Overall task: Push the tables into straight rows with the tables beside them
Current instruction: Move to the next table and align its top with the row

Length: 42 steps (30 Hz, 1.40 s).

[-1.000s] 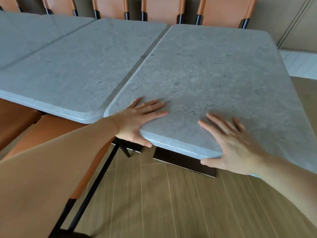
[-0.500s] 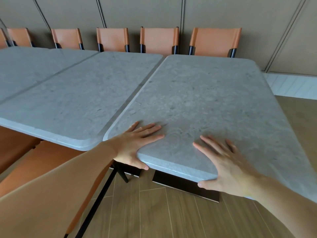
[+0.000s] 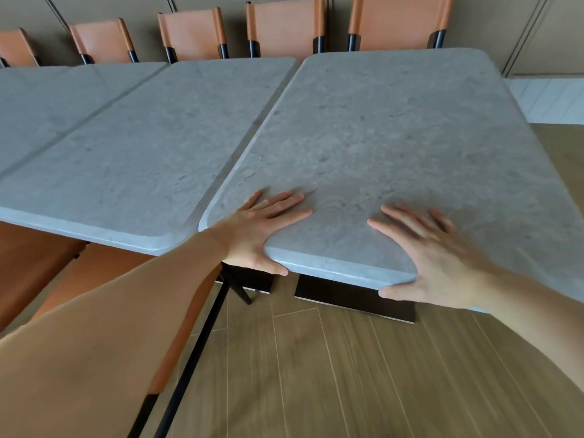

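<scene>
While both hands lie flat, fingers spread, left hand (image 3: pixel 259 227) and right hand (image 3: pixel 433 257) press the near edge of the grey tabletop (image 3: pixel 395 137), which abuts the neighbouring tabletop (image 3: pixel 151 147).

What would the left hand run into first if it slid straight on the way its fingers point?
Nothing, as far as the picture shows. The left hand lies flat on the end table, fingers aimed right and away; only bare tabletop lies ahead.

My right hand (image 3: pixel 439 263) motion-blurred, its palm hiding the desk (image 3: pixel 395 137) edge, far chairs (image 3: pixel 286 26) cropped at top.
</scene>
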### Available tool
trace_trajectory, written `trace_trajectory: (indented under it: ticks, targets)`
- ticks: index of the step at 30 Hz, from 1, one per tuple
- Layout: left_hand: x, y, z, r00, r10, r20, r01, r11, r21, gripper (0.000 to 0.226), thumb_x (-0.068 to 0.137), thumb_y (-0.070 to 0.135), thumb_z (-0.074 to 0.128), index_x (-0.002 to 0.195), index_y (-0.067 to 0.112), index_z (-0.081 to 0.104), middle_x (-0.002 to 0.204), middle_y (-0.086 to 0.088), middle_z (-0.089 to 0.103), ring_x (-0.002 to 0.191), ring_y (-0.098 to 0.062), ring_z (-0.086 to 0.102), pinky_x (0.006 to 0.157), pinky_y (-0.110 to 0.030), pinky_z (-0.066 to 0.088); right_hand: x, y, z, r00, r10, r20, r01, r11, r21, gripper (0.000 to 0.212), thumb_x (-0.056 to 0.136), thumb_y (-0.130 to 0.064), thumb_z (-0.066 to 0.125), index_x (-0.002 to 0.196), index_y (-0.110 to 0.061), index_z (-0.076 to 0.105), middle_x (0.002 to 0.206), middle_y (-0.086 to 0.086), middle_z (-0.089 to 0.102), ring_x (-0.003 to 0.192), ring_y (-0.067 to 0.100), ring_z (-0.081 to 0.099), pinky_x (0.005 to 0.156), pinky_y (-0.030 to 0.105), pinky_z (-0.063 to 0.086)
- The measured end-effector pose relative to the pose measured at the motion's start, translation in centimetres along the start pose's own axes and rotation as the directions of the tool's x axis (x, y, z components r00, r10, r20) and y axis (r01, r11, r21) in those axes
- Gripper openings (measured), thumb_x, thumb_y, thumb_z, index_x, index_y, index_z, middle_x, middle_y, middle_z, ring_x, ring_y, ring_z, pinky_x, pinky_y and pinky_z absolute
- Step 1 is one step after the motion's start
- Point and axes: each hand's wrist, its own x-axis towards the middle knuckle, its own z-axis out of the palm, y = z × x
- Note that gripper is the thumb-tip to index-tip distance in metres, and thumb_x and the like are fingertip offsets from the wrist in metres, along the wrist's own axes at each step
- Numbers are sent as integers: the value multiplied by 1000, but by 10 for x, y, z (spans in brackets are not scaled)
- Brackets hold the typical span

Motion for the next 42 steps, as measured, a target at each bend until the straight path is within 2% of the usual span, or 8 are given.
trace_trajectory:
  ticks: [9, 13, 18, 22, 25, 32, 35, 42]
  targets:
    - [-2, -3, 9, 997, 7, -78, -7, 1000, 11, 116, 67, 86, 51, 159, 46, -7, 169, 15, -11, 154, -6, -16, 126, -48, -7, 1, 3, 7, 1000, -10, -23, 11, 1000, 28, 117, 61, -90, 52, 159, -44, 8, 170, -10, 0, 156, 12, 3, 127, 49, 4]
    - [-3, 2, 7, 998, -14, -66, 14, 1000, -2, 117, 64, 85, 54, 158, 48, -6, 168, 17, -12, 155, -6, -14, 126, -46, -7, -1, 4, 7, 999, -33, -42, 36, 997, 72, 107, 66, -90, 29, 160, -40, 13, 171, -7, 3, 157, 14, 2, 126, 51, 2]
    - [3, 30, -32, 952, -185, 244, 205, 977, -62, 116, 69, 87, 59, 158, 45, -3, 164, 21, -23, 151, -3, -25, 127, -49, -4, -3, 6, -1, 999, -29, -19, 32, 983, 182, 98, 77, -84, 15, 161, -35, 16, 171, -5, 4, 157, 13, -2, 125, 53, -1]
    - [29, 77, -76, 824, -411, 389, 515, 830, -213, 82, 88, 79, 37, 157, 45, 11, 169, 14, -2, 156, -15, 11, 123, -48, 19, 1, 4, -16, 993, 8, 120, -44, 953, 300, 84, 89, -79, 31, 160, -38, 14, 171, -6, -12, 157, 12, -10, 125, 50, -11]
    - [47, 135, -52, 751, -552, 362, 615, 784, -81, 79, 95, 75, 18, 160, 39, -10, 168, -9, -20, 156, -33, -7, 125, -51, 11, 4, 7, -40, 957, 54, 283, -209, 809, 550, 76, 96, -64, 49, 160, -37, 18, 169, -11, -16, 157, 16, -9, 125, 43, -7]
    - [77, 146, -89, 603, -666, 438, 773, 624, -115, 92, 83, 90, 2, 160, 42, 11, 169, -10, 16, 151, -37, 28, 119, -54, 24, -84, 52, -93, 833, 471, 292, -242, -165, 956, 35, 105, -14, 47, 137, -25, 54, 148, -3, 49, 126, 12, 54, 109, 41, 47]
    - [79, 142, -74, 554, -693, 463, 828, 517, -217, 133, 45, 105, -16, 159, 43, 16, 168, -9, 20, 152, -37, 25, 123, -57, 18, -124, 77, -139, 835, 499, 232, -156, -190, 969, 30, 105, -15, 48, 129, -30, 57, 144, -8, 54, 131, 11, 55, 104, 35, 49]
    - [115, 276, -157, 696, -685, 215, 572, 348, -743, 54, 107, 51, 31, 156, 28, 37, 166, -2, 27, 151, -24, 28, 121, -42, 21, -190, 120, -254, 854, 519, 39, -27, -31, 999, 22, 104, -26, 53, 119, -37, 64, 133, -13, 63, 123, 3, 60, 105, 35, 50]
